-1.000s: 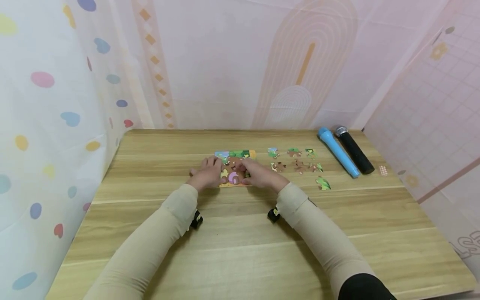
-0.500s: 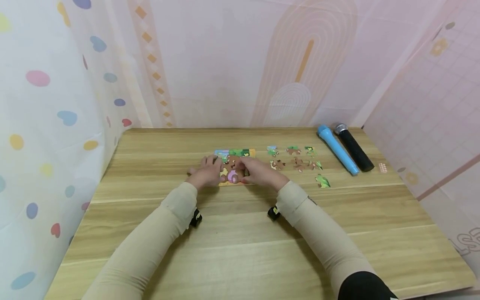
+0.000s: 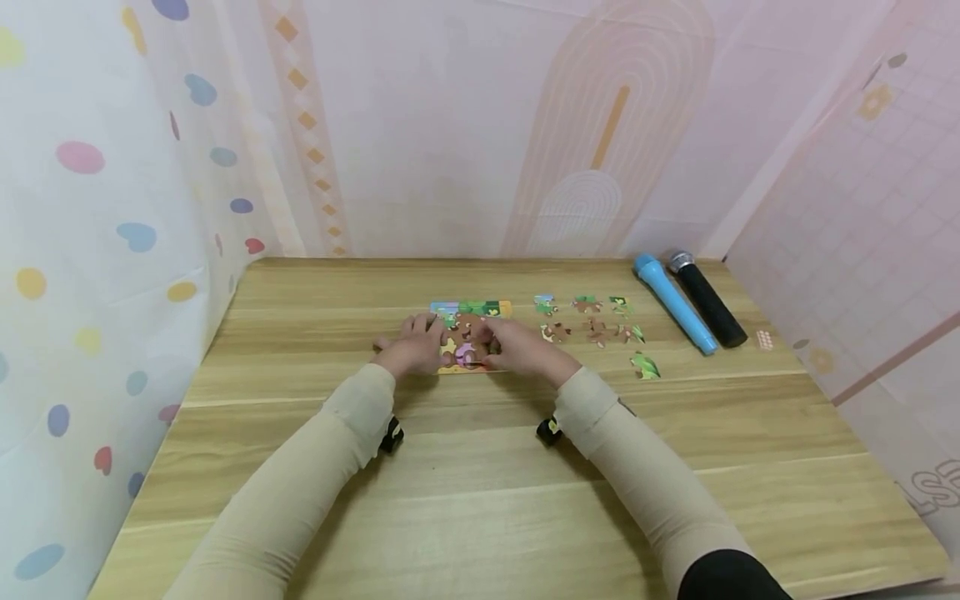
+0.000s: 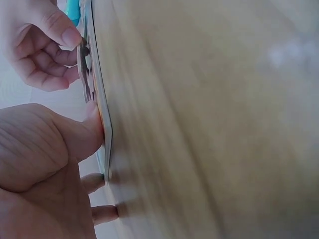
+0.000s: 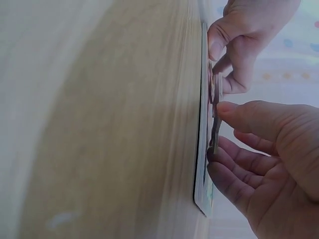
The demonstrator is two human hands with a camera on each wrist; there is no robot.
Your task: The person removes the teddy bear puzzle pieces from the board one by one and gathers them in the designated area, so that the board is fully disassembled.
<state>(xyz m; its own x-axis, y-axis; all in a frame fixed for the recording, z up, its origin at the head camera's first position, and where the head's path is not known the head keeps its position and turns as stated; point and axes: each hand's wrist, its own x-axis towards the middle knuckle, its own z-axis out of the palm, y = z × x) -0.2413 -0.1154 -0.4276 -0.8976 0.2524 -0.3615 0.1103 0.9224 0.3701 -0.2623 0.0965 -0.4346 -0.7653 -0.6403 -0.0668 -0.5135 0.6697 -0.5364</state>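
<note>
A small jigsaw puzzle board (image 3: 472, 307) with a brown bear picture lies on the table between both hands. My left hand (image 3: 417, 346) rests over its left end, the thumb on the front part of the board and other fingers spread over the end; two fingertips reach down beside the edge in the left wrist view. My right hand (image 3: 523, 347) pinches a thin puzzle piece (image 5: 218, 127) between thumb and fingers, tilted just over the board's surface. Its printed face is mostly hidden in the right wrist view, where only the edge shows.
Several loose puzzle pieces (image 3: 597, 331) lie to the right of the board, with a green one (image 3: 645, 366) nearest me. A blue toy microphone (image 3: 677, 305) and a black microphone (image 3: 708, 301) lie farther right. Printed cloth walls (image 3: 420, 150) stand behind the table and on both sides.
Both hands stay at the same place on the board. The piece in my right hand has tipped slightly over the bear's lower body. The head view shifts a little.
</note>
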